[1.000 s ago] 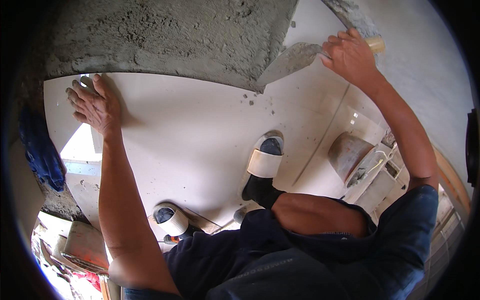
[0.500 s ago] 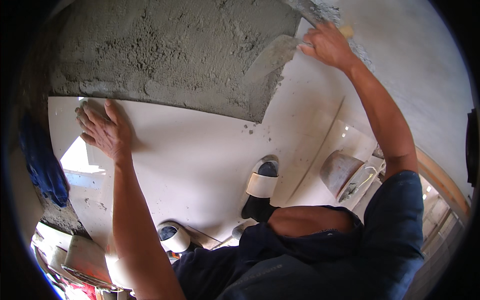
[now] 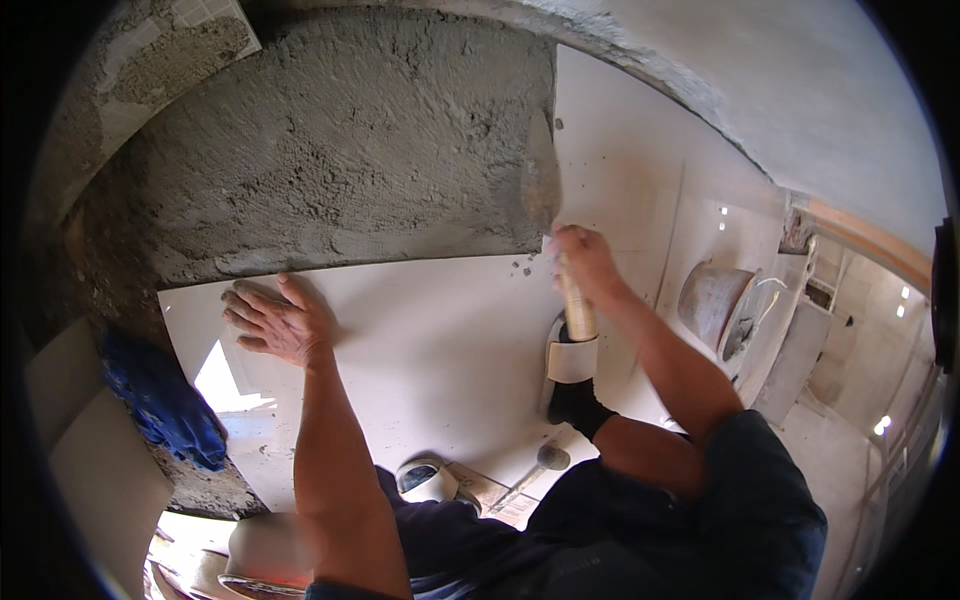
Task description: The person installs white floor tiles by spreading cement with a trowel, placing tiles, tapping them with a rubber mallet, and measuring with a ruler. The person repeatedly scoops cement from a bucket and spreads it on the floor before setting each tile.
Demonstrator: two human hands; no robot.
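My right hand [image 3: 588, 262] is closed round the wooden handle of a trowel [image 3: 541, 180]. The metal blade points away from me and lies at the right edge of a bed of wet grey mortar [image 3: 360, 140], along the side of a pale tile [image 3: 625, 130]. My left hand [image 3: 278, 320] rests with spread fingers on a large glossy white tile [image 3: 430, 340], close to its far edge where the mortar begins. A few mortar crumbs [image 3: 522, 268] lie near that tile's far right corner.
Blue cloth [image 3: 165, 400] lies left of the white tile. A bucket [image 3: 715, 305] stands at the right, and a rubber mallet [image 3: 551, 458] is near my feet. My sandalled foot [image 3: 572, 365] is on the tiles. A plastered wall [image 3: 790, 90] curves along the far right.
My right hand has drawn the trowel from the far right corner back toward me along the mortar's right edge. The view has shifted; my left hand stays on the white tile.
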